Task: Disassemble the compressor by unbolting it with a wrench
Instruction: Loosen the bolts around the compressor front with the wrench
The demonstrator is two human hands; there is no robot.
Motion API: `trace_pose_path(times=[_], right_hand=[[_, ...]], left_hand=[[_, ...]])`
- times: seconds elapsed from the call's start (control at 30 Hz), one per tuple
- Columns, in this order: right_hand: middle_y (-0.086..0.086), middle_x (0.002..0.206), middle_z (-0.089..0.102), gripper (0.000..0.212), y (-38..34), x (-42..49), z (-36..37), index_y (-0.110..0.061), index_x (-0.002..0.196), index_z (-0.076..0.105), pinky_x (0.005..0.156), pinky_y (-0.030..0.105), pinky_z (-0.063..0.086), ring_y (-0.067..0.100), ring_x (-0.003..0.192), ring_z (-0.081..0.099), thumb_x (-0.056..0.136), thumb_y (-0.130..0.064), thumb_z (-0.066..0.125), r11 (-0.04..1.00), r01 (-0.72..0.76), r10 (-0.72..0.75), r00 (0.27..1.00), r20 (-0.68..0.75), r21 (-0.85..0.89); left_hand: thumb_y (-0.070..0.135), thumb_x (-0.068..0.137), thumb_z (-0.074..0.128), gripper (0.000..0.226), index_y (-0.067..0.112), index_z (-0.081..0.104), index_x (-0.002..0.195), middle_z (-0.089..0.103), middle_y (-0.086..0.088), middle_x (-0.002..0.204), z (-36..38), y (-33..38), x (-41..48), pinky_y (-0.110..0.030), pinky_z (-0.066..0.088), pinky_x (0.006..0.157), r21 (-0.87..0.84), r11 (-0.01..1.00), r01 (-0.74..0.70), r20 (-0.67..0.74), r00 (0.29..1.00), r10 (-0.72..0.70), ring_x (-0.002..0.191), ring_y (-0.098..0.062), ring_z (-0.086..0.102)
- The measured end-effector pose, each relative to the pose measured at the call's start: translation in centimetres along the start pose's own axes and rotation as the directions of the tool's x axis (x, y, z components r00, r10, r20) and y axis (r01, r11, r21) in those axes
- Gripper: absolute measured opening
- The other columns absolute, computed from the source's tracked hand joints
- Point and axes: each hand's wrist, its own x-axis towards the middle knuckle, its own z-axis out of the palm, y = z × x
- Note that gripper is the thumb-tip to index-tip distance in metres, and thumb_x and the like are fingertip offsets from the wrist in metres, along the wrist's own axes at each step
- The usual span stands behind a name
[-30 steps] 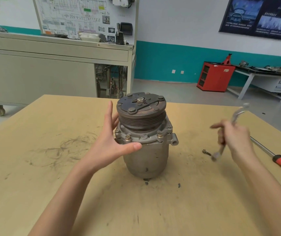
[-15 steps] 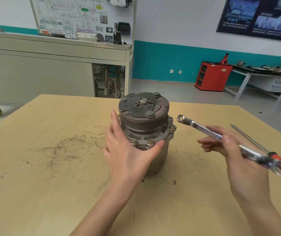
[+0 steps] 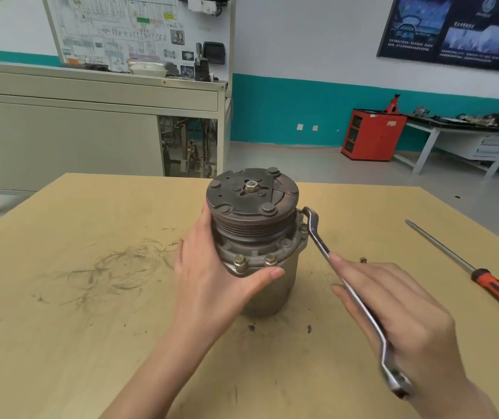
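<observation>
On the table, left hand wraps the compressor and right hand grips the wrench, ring end at the flange. Next up, I reckon: seat it on a bolt, then crank.

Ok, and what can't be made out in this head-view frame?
All in the head view:
1. Whether the wrench has its far ring on a bolt: the compressor hides it.
2. Fingertips of the left hand: behind the compressor.
3. Thumb of the right hand: hidden by the hand itself.
4. Handle end of the screwdriver: cut off by the right edge.
5. The small piece beside the wrench: too small to identify.
</observation>
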Motion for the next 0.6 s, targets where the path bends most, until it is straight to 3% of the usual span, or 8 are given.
trace_pose_path(times=[0.17,0.43,0.6], right_hand=[[0.013,0.088,0.07,0.023,-0.2,-1.4,1.7,0.007,0.103,0.07,0.066,0.036,0.054,0.029,0.073,0.066,0.083,-0.003,0.065,0.984,0.115,-0.107,0.992,0.069,-0.134],[0.011,0.071,0.068,0.017,-1.0,-1.6,3.3,0.007,0.093,0.073,0.057,0.034,0.054,0.025,0.059,0.063,0.081,-0.002,0.066,0.981,0.046,-0.053,0.998,-0.03,-0.187],[0.01,0.069,0.066,0.018,-1.7,-1.6,3.9,0.007,0.092,0.072,0.064,0.03,0.048,0.026,0.057,0.061,0.084,-0.005,0.06,0.982,-0.045,0.032,0.997,-0.076,-0.183]], left_hand=[[0.083,0.049,0.058,0.126,0.028,0.016,0.154,0.034,0.01,0.153,0.9,0.5,-0.6,-0.056,0.023,0.115,0.07,0.997,0.016,-0.039,0.999,-0.013,0.141,-0.011,0.028],[0.083,0.046,0.055,0.13,0.027,0.009,0.154,0.026,0.008,0.157,1.2,0.7,-0.4,-0.055,0.012,0.119,0.077,0.997,0.014,-0.05,0.999,-0.01,0.143,-0.009,0.019],[0.083,0.046,0.055,0.131,0.028,0.006,0.154,0.024,0.009,0.157,1.5,0.6,-0.3,-0.054,0.009,0.12,0.074,0.997,0.016,-0.065,0.998,-0.011,0.143,-0.007,0.018]])
